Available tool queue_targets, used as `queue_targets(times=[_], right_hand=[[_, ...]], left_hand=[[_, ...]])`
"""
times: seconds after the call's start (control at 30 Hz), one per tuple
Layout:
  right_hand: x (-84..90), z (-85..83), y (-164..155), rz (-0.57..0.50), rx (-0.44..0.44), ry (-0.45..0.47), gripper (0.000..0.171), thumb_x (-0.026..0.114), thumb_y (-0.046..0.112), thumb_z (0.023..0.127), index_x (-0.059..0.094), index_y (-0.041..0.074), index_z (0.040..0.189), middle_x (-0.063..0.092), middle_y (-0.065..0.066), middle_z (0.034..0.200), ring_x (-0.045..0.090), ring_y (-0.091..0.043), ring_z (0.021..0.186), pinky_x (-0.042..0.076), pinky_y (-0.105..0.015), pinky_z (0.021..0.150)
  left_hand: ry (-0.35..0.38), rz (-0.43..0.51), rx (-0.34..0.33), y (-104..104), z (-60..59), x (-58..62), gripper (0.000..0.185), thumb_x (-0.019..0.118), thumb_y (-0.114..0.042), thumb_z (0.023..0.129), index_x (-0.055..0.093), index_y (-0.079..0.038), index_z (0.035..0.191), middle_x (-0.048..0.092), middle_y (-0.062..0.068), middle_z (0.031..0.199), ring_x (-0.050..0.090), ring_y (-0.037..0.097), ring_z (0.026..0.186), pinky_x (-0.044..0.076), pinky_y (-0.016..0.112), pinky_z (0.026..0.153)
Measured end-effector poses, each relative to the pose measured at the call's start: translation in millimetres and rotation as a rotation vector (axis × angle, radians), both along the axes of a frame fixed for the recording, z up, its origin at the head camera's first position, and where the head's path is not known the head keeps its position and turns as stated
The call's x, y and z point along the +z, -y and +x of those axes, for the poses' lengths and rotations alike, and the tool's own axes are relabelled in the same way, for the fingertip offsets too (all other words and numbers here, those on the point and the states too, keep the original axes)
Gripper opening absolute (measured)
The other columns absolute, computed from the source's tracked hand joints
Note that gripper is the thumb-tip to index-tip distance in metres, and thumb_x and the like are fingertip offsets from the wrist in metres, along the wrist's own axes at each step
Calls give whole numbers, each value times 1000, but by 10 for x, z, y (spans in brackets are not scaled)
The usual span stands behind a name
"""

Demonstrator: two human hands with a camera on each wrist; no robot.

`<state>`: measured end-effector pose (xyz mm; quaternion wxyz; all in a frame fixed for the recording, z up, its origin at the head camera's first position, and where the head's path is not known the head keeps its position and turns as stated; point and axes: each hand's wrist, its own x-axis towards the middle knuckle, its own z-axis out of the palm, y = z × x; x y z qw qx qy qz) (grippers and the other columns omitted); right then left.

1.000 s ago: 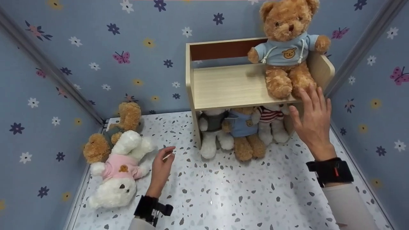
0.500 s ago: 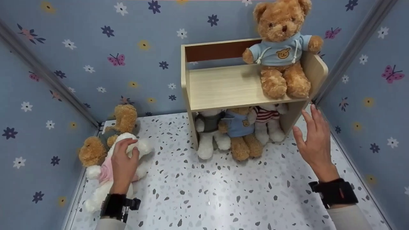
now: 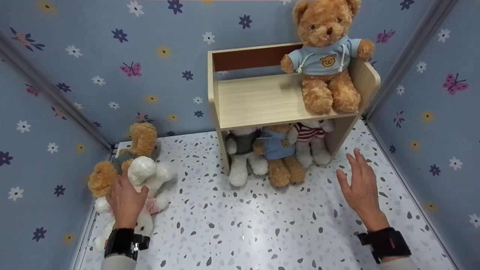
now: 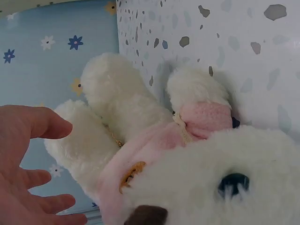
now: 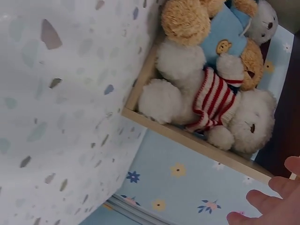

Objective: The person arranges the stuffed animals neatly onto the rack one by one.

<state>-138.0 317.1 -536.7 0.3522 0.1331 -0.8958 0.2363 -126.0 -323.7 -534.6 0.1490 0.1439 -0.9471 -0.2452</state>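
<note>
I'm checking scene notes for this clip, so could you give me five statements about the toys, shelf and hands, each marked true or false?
1. A brown teddy bear sits on the upper board of the wooden shelf. True.
2. That bear wears a red-and-white striped top. False: it wears a light-blue hoodie.
3. Only two plush toys are in the lower compartment. False: three plush toys are there.
4. The white plush bear in pink lies to the left of the shelf. True.
5. The right hand grips a plush toy. False: it holds nothing.
</note>
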Motion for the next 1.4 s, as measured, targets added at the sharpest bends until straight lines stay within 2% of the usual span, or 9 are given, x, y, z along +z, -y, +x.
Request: queue_targets(times=[0.17, 0.27, 0.5, 0.7, 0.83, 0.97, 1.07, 1.23, 1.4], right_hand=[[-123, 57, -10, 5, -3, 67, 58, 57, 38, 97, 49, -2, 139, 36, -17, 151, 43, -39, 129, 36, -60, 96], [-191, 88, -8, -4, -2, 112, 55, 60, 31, 96, 48, -1, 139, 35, -18, 151, 48, -41, 122, 36, -60, 94], [-275, 115, 9, -11, 2, 201, 53, 61, 27, 96, 47, 0, 140, 34, -19, 151, 42, -42, 127, 34, -60, 96], [-352, 146, 28, -29, 16, 272, 53, 60, 26, 97, 45, 1, 142, 35, -20, 150, 41, -42, 129, 35, -59, 97], [-438, 203, 50, 13, 36, 408, 47, 58, 29, 98, 51, 3, 137, 43, -20, 145, 49, -41, 121, 43, -56, 90], [-524, 255, 86, 82, 53, 576, 46, 55, 34, 99, 54, 4, 135, 44, -19, 144, 49, -41, 121, 44, -57, 90], [-549, 276, 117, 97, 50, 637, 47, 54, 34, 99, 53, 5, 136, 41, -18, 146, 47, -41, 124, 43, -57, 93], [-528, 295, 167, 82, 54, 621, 45, 57, 31, 98, 54, 5, 135, 42, -18, 146, 47, -40, 125, 43, -56, 92], [-494, 298, 325, 21, 92, 627, 47, 54, 33, 100, 51, 8, 139, 40, -15, 148, 43, -36, 129, 41, -54, 97]], left_hand=[[118, -6, -25, 110, -13, -61, 79, 69, -19, 86, 27, 12, 144, 38, 40, 136, 33, 57, 123, 16, 69, 102], [183, -3, -6, 175, -9, -116, 81, 70, -20, 86, 25, 12, 145, 34, 39, 139, 31, 57, 125, 18, 69, 100], [191, -88, 38, 235, 13, -241, 89, 78, -18, 80, 25, 12, 144, 35, 43, 133, 35, 61, 117, 25, 69, 90], [260, -144, 10, 207, -13, -251, 72, 81, -24, 76, 44, 20, 119, 37, 46, 123, 35, 62, 113, 26, 70, 90], [314, -108, 2, 178, -15, -239, 71, 78, -25, 78, 42, 13, 127, 39, 44, 125, 38, 62, 113, 29, 72, 85], [353, -96, -20, 174, 8, -213, 74, 75, -27, 81, 36, 7, 134, 53, 40, 111, 49, 60, 101, 31, 71, 83], [336, -120, -40, 179, 41, -180, 74, 75, -28, 81, 35, 7, 133, 57, 38, 100, 53, 59, 93, 34, 70, 80], [227, -143, -45, 123, 107, -102, 62, 77, -29, 81, 40, 5, 118, 60, 31, 80, 57, 54, 79, 38, 63, 69], [190, -7, 1, -80, 130, 47, 65, 75, -36, 83, 39, 1, 121, 61, 29, 86, 59, 51, 80, 42, 57, 62]])
